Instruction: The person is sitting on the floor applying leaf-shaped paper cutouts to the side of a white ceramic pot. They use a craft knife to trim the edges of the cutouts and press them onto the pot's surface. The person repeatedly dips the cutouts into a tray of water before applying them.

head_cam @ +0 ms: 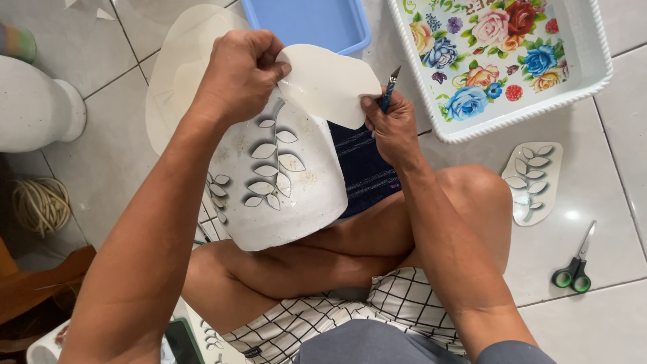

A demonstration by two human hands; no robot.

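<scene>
Our checked shorts (377, 307) and crossed bare legs sit closest, with a white vase (286, 182) painted with grey leaves lying across our lap. Our left hand (239, 74) is closed at the vase's upper end, fingers pinching the edge of a white paper sheet (330, 84) that reaches across to our right hand (391, 125). That hand is curled around a blue craft knife (389, 87), blade up, thumb touching the sheet. Beyond it sits a floral tray (593, 74); to its right lie a leaf stencil (532, 178) and green-handled scissors (575, 266) on the tiles.
</scene>
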